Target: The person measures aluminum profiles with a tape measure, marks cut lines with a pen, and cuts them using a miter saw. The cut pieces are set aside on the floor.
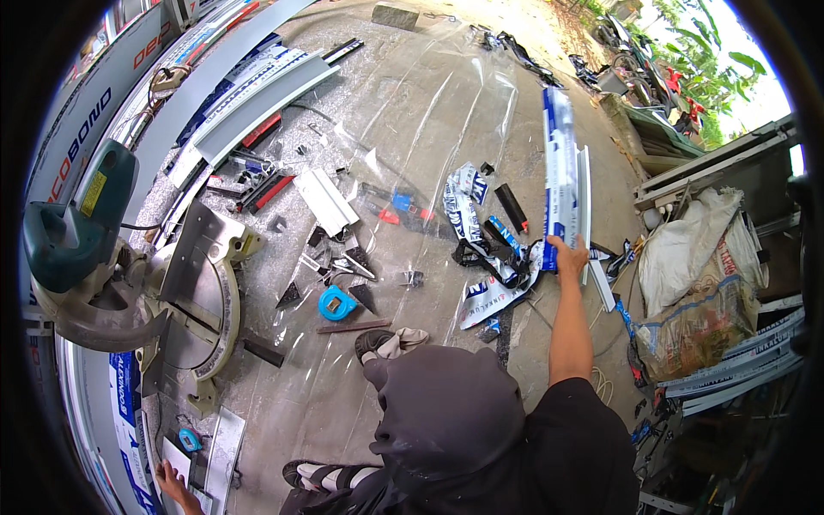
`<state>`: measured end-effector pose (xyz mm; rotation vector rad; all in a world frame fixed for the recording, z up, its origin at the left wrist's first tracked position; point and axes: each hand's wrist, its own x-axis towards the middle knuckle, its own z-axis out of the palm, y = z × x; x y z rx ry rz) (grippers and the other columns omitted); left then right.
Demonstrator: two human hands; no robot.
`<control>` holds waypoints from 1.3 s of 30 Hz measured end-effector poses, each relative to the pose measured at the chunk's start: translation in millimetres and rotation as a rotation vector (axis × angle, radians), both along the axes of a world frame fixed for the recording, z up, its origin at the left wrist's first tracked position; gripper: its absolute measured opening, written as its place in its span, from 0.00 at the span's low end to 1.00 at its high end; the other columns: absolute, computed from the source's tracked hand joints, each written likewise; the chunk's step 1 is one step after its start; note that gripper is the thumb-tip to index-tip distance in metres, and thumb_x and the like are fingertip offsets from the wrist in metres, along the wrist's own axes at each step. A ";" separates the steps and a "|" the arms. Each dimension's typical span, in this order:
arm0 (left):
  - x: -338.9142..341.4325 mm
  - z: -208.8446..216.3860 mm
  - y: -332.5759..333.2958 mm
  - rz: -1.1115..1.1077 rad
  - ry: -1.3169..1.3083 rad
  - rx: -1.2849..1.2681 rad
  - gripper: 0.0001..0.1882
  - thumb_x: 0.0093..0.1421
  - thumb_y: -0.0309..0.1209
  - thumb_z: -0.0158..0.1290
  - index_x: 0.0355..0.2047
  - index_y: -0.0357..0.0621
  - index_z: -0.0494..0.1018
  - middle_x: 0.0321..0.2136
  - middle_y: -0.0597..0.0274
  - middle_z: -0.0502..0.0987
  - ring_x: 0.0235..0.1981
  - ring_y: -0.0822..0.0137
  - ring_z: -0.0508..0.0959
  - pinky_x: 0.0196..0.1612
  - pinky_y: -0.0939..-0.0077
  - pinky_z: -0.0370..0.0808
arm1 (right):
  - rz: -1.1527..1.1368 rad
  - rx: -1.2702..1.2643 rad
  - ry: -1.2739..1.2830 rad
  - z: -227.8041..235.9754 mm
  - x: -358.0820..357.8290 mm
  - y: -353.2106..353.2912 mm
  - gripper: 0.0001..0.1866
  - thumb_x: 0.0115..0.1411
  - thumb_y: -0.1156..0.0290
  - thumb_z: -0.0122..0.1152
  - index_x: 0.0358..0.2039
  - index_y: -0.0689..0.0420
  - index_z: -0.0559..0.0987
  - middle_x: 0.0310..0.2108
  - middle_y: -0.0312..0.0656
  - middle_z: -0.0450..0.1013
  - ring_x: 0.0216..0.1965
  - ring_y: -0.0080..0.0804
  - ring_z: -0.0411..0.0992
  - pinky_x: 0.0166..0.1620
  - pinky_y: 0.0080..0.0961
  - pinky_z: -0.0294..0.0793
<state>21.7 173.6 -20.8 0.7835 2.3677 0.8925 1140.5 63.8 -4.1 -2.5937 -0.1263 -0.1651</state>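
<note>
One wrapped profile | right hand: near end | rightward: floor, sacks

The person's right arm reaches forward and up the view, out of a short black sleeve; the bare forearm runs nearly straight to the wrist. The right hand is closed in a grip, fingers wrapped round. Far off to the other side, the left hand shows low near the edge, fingers pointing up and to the left; how tightly they are bent is hard to tell. One foot shows near the bottom, in dark straps over pale cloth.
</note>
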 end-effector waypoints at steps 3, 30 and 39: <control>4.0 5.0 1.7 0.045 0.013 -0.018 0.34 0.62 0.54 0.62 0.60 0.48 0.70 0.43 0.67 0.74 0.41 0.70 0.71 0.43 0.68 0.67 | -0.043 -0.173 -0.095 18.7 4.6 -8.8 0.57 0.37 0.44 0.78 0.65 0.64 0.74 0.60 0.66 0.70 0.63 0.62 0.67 0.67 0.49 0.65; 89.9 83.6 153.8 -0.620 0.832 -0.451 0.79 0.31 0.39 0.80 0.78 0.61 0.38 0.77 0.51 0.44 0.76 0.40 0.50 0.75 0.40 0.53 | 1.618 0.043 -0.286 44.3 -198.1 176.2 0.27 0.59 0.77 0.68 0.59 0.63 0.75 0.56 0.55 0.74 0.57 0.53 0.73 0.62 0.41 0.71; 44.9 52.5 192.7 -0.564 0.816 -0.380 0.70 0.26 0.31 0.80 0.72 0.51 0.53 0.67 0.53 0.63 0.73 0.51 0.61 0.74 0.41 0.55 | 2.302 -0.162 -0.174 123.3 -357.9 201.9 0.28 0.53 0.73 0.74 0.55 0.60 0.76 0.53 0.53 0.74 0.55 0.54 0.73 0.58 0.42 0.73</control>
